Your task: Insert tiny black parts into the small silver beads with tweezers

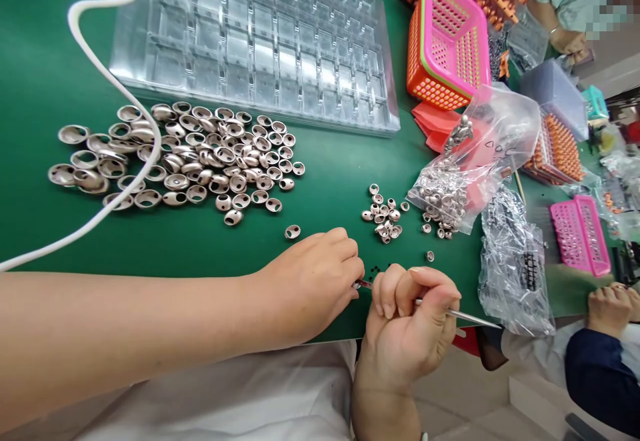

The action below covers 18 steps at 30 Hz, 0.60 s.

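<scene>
My left hand (pixel 315 281) is closed, its fingertips pinching a small metal piece (pixel 357 285) that mostly hides behind them. My right hand (pixel 413 321) wraps round a thin metal tool (pixel 475 319); one end sticks out to the right, and the other meets the piece at my left fingertips. Above my hands lies a small group of silvery rings (pixel 385 214), with tiny black bits (pixel 375 269) just below it. A single oval metal ring (pixel 293 231) rests above my left wrist, and a large heap of similar rings (pixel 200 154) spreads to the left.
A clear compartment tray (pixel 240 48) lies behind the heap. A white cable (pixel 95 48) crosses the left side. At the right are stacked baskets (pixel 445 81), a bag of metal parts (pixel 440 188), crumpled plastic (pixel 505 261) and a pink basket (pixel 580 234). Other people's hands (pixel 613 308) show at the right.
</scene>
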Available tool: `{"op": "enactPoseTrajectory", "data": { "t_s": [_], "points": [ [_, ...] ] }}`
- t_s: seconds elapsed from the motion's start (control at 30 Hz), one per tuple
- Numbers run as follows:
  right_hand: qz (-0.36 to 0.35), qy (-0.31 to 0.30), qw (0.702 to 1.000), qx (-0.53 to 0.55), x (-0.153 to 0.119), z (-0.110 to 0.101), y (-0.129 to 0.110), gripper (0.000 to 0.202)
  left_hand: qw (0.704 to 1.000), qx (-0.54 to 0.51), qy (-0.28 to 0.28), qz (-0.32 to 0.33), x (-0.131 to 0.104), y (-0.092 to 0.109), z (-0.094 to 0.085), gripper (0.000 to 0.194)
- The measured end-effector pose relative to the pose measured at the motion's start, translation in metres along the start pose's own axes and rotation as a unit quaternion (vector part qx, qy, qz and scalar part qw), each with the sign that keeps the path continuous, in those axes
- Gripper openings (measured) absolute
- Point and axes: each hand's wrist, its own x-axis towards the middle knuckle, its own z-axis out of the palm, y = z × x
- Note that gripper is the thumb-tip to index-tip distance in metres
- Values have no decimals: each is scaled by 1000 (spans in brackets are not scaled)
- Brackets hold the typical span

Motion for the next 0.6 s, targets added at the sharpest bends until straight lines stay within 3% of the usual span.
{"op": "enactPoseTrajectory", "data": {
  "t_s": [0.6],
  "points": [
    [5,-13,1000,-9,-1,0,1,30,999,11,28,15,-1,-1,2,8]
  ]
}}
